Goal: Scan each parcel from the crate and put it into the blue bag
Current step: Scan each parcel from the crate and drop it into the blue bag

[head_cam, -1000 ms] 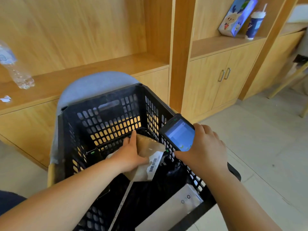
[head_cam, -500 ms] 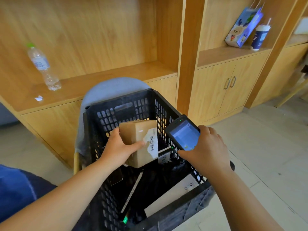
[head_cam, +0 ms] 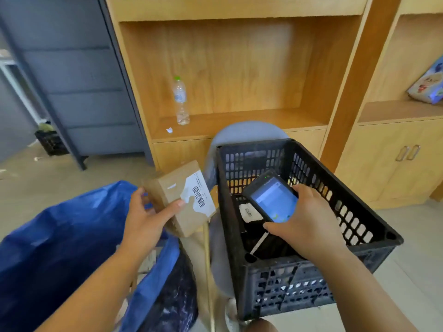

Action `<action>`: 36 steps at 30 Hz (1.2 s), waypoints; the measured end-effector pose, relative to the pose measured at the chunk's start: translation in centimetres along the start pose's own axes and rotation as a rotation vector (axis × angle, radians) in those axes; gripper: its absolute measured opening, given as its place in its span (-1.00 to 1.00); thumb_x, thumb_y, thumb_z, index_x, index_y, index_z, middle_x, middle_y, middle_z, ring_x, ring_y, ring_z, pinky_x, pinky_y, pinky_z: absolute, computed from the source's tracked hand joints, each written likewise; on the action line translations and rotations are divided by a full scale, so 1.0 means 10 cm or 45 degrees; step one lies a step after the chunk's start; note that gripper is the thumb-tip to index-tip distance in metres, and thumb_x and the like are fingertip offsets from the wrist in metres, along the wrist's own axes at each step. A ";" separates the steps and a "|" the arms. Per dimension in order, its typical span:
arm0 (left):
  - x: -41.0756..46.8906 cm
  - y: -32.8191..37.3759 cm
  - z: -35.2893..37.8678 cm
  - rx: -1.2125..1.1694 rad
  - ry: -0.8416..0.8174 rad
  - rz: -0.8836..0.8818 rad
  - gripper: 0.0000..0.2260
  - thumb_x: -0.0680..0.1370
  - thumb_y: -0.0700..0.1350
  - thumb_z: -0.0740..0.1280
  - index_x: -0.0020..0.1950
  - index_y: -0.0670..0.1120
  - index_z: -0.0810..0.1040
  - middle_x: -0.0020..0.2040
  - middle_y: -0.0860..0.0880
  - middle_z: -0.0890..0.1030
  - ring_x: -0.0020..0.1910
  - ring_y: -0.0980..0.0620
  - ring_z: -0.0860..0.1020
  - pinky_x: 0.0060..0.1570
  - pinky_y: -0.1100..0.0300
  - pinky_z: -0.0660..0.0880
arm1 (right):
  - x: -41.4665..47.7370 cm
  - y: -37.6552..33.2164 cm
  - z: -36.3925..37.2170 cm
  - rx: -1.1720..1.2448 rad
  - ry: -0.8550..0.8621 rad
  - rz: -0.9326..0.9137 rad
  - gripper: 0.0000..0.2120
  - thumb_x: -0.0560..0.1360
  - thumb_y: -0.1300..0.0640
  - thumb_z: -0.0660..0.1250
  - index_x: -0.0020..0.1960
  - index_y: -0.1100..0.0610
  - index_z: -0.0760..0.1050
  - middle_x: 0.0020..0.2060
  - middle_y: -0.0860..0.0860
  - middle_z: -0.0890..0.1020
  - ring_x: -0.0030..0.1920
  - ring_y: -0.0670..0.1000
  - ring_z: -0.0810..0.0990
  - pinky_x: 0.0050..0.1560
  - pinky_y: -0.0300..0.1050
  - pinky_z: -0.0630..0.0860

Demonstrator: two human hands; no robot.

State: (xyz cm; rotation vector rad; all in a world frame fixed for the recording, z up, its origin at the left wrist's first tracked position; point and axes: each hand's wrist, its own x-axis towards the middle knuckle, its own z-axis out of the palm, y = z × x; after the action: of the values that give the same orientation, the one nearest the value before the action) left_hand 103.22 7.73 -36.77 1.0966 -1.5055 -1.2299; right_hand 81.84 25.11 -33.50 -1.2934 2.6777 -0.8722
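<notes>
My left hand (head_cam: pixel 146 219) grips a brown cardboard parcel (head_cam: pixel 177 197) with a white barcode label, held in the air left of the black crate (head_cam: pixel 335 200) and over the right edge of the blue bag (head_cam: pixel 60 236). My right hand (head_cam: pixel 309 221) holds a handheld scanner (head_cam: pixel 273 197) with a lit blue screen above the crate's inside. A dark parcel with a white label (head_cam: pixel 249 212) lies in the crate, partly hidden by the scanner.
The crate rests on a grey chair (head_cam: pixel 247 130) in front of a wooden shelf unit. A plastic water bottle (head_cam: pixel 181 101) stands on the shelf. A colourful gift bag (head_cam: pixel 429 85) sits on the right shelf. A dark crate (head_cam: pixel 50 142) stands on the floor far left.
My left hand has lifted the brown parcel out of the crate and carried it left over the blue bag. The view has swung left; the scanner stays over the crate.
</notes>
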 end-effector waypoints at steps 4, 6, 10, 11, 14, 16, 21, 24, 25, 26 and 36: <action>-0.27 -0.28 -0.63 0.029 0.170 -0.074 -0.34 0.37 -0.14 0.55 0.37 0.02 0.30 0.12 0.09 0.48 -0.05 0.26 0.53 -0.14 0.31 0.50 | -0.26 -0.44 0.20 -0.034 -0.089 -0.144 -0.21 0.23 -0.12 0.57 0.31 0.13 0.31 0.14 0.03 0.45 0.12 0.07 0.44 0.00 -0.04 0.47; -0.39 -0.43 -0.91 0.041 0.247 -0.127 -0.29 0.33 -0.10 0.57 0.39 -0.01 0.31 0.08 0.11 0.50 0.01 0.17 0.53 -0.06 0.23 0.50 | -0.38 -0.64 0.31 -0.044 -0.140 -0.215 -0.21 0.21 -0.11 0.58 0.30 0.12 0.32 0.11 0.01 0.46 0.10 0.05 0.45 -0.02 -0.06 0.47; -0.55 -0.70 -1.37 0.099 0.363 -0.190 -0.24 0.27 -0.07 0.61 0.39 -0.01 0.34 0.12 0.08 0.54 0.02 0.11 0.57 -0.15 0.29 0.46 | -0.60 -0.96 0.55 -0.145 -0.297 -0.322 -0.23 0.19 -0.16 0.55 0.27 0.07 0.33 0.07 -0.02 0.46 0.08 0.04 0.47 -0.02 -0.02 0.51; -0.56 -0.75 -1.47 0.109 0.388 -0.204 -0.22 0.26 -0.05 0.62 0.39 0.00 0.35 0.16 0.07 0.55 0.06 0.07 0.57 -0.13 0.27 0.47 | -0.64 -1.03 0.61 -0.183 -0.341 -0.357 -0.27 0.18 -0.17 0.54 0.23 0.05 0.34 0.04 -0.04 0.46 0.05 0.03 0.47 -0.05 -0.04 0.50; -0.57 -0.88 -1.71 0.126 0.466 -0.230 -0.18 0.21 0.02 0.63 0.39 0.01 0.35 0.20 0.06 0.55 0.12 0.02 0.57 -0.04 0.19 0.49 | -0.72 -1.23 0.76 -0.284 -0.475 -0.450 -0.36 0.18 -0.16 0.52 0.13 0.03 0.36 -0.04 -0.06 0.45 -0.03 0.01 0.48 -0.10 -0.05 0.51; -0.58 -0.91 -1.82 0.144 0.502 -0.230 -0.18 0.22 0.04 0.63 0.40 0.02 0.34 0.22 0.07 0.53 0.12 0.02 0.56 0.02 0.14 0.49 | -0.75 -1.35 0.84 -0.359 -0.551 -0.515 -0.37 0.19 -0.17 0.51 0.12 0.02 0.35 -0.05 -0.06 0.45 -0.02 0.02 0.47 -0.08 -0.04 0.51; -0.57 -0.99 -1.98 0.155 0.548 -0.227 -0.15 0.21 0.05 0.62 0.42 0.02 0.32 0.23 0.05 0.52 0.12 0.02 0.56 0.10 0.05 0.52 | -0.77 -1.56 0.98 -0.481 -0.601 -0.628 -0.36 0.22 -0.15 0.50 0.19 0.02 0.33 0.01 -0.06 0.45 0.00 0.02 0.45 -0.12 -0.07 0.41; -0.56 -1.03 -2.04 0.145 0.563 -0.230 -0.14 0.20 0.06 0.63 0.41 0.03 0.31 0.23 0.06 0.52 0.13 0.02 0.56 0.15 -0.02 0.53 | -0.76 -1.62 1.03 -0.487 -0.597 -0.653 -0.31 0.22 -0.14 0.50 0.24 0.01 0.31 0.04 -0.06 0.46 0.03 0.02 0.45 -0.08 -0.07 0.42; -0.55 -1.04 -2.06 0.147 0.564 -0.231 -0.14 0.20 0.06 0.62 0.41 0.03 0.30 0.24 0.06 0.51 0.13 0.02 0.55 0.16 -0.02 0.52 | -0.76 -1.63 1.04 -0.487 -0.588 -0.660 -0.32 0.22 -0.14 0.50 0.24 0.01 0.32 0.03 -0.06 0.46 0.02 0.02 0.46 -0.08 -0.07 0.42; -0.55 -1.05 -2.07 0.152 0.565 -0.234 -0.14 0.20 0.07 0.62 0.42 0.03 0.30 0.25 0.05 0.51 0.14 0.02 0.55 0.17 -0.02 0.52 | -0.75 -1.64 1.04 -0.488 -0.579 -0.667 -0.33 0.22 -0.14 0.50 0.22 0.01 0.32 0.01 -0.06 0.46 0.00 0.01 0.46 -0.09 -0.07 0.42; -0.51 -1.26 -2.19 0.264 0.537 -0.361 -0.16 0.30 0.07 0.57 0.48 -0.04 0.25 0.35 -0.04 0.47 0.27 -0.06 0.48 0.18 0.03 0.46 | -0.69 -1.66 1.20 -0.518 -0.641 -0.666 -0.31 0.24 -0.20 0.46 0.27 0.01 0.32 0.05 -0.07 0.46 0.02 -0.01 0.45 -0.03 -0.09 0.46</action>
State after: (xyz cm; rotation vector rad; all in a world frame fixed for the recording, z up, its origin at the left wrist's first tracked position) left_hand 126.83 6.56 -47.04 1.6379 -1.1963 -0.9561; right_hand 101.31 16.35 -36.60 -2.0199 2.2017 0.0297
